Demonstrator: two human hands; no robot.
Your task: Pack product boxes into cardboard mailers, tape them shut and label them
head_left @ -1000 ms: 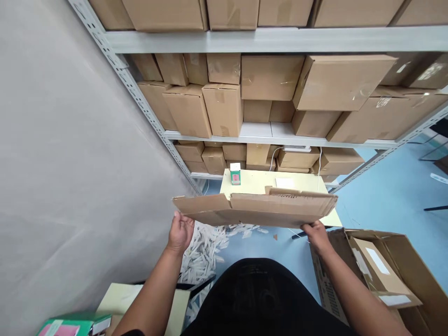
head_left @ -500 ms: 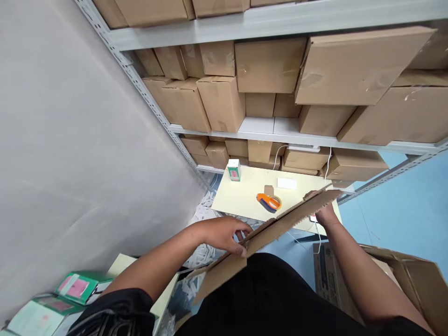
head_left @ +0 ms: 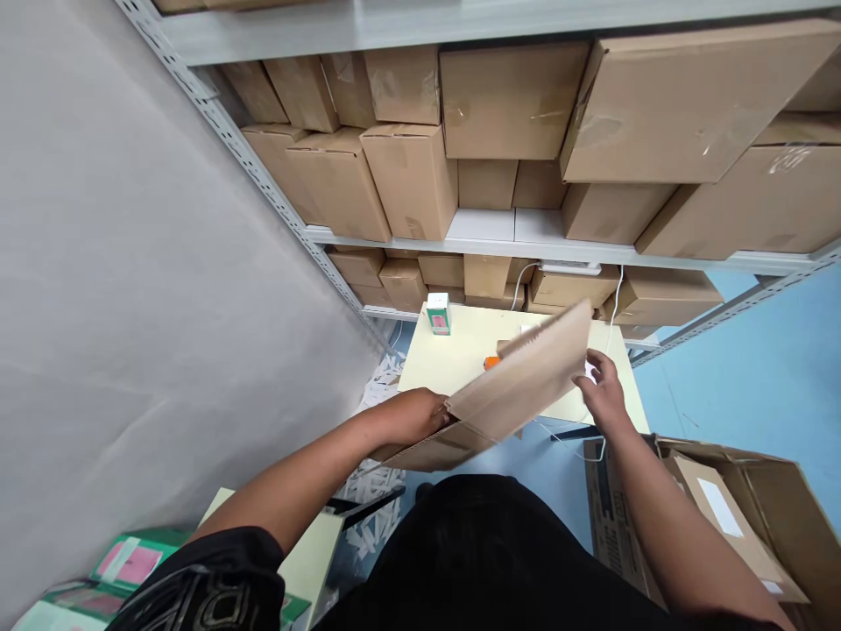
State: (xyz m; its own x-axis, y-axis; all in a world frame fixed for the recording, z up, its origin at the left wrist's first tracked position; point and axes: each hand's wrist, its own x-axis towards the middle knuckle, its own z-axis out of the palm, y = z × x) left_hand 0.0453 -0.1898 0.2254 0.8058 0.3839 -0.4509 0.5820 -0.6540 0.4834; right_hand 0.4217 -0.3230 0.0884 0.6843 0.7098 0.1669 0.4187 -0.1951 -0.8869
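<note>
Before the table, the left hand holds a cardboard sheet, the right hand at its edge; shelved boxes stand behind the table.

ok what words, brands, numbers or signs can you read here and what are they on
Nothing reads clearly.
Open carton: print on its side, too blurred.
Black shirt: chest and sleeve print, illegible.
Small green-and-white box: print too small.
Green boxes, lower left: too blurred.
</note>
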